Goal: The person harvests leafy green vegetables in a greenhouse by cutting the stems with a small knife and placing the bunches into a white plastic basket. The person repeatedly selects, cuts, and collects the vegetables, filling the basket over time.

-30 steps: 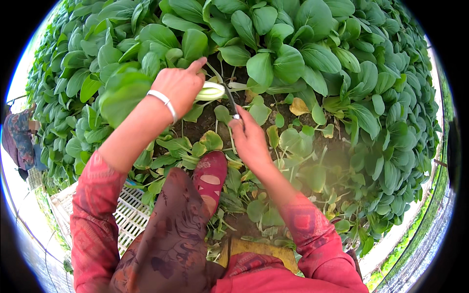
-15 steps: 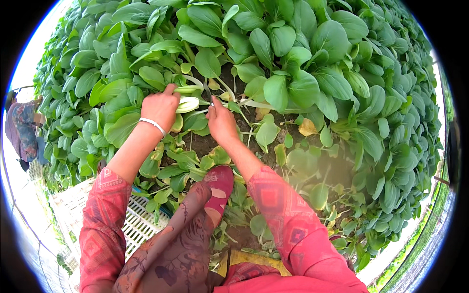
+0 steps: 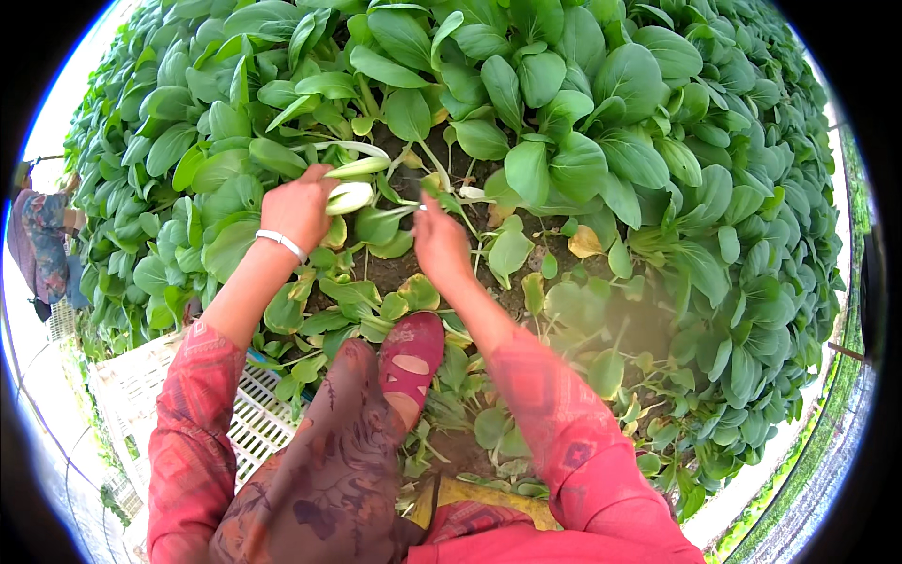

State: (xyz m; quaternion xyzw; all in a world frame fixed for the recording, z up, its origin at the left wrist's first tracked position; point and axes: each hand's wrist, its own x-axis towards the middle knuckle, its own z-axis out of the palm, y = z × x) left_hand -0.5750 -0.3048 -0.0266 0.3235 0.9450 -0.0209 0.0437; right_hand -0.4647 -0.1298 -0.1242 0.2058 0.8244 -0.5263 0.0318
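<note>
My left hand (image 3: 299, 212) is wrapped round a couple of bok choy heads (image 3: 350, 198), their pale cut-looking bases toward the right and their leaves toward the left. Just to the right, my right hand (image 3: 441, 242) is closed on a small knife (image 3: 413, 182). Its dark blade points up and away from me and looks blurred. Loose leaves (image 3: 381, 228) and pale stalks lie on the soil between and below my hands.
Dense bok choy plants (image 3: 639, 85) stand ahead and on both sides. Below left is a white slatted crate (image 3: 258, 423). My red shoe (image 3: 412, 362) rests among trimmed leaves. A yellow object (image 3: 465, 500) lies beneath me. Another person (image 3: 42, 235) is at the far left.
My left hand has drawn slightly left with the bok choy. The right hand and knife have shifted a little right and nearer me, widening the gap between my hands.
</note>
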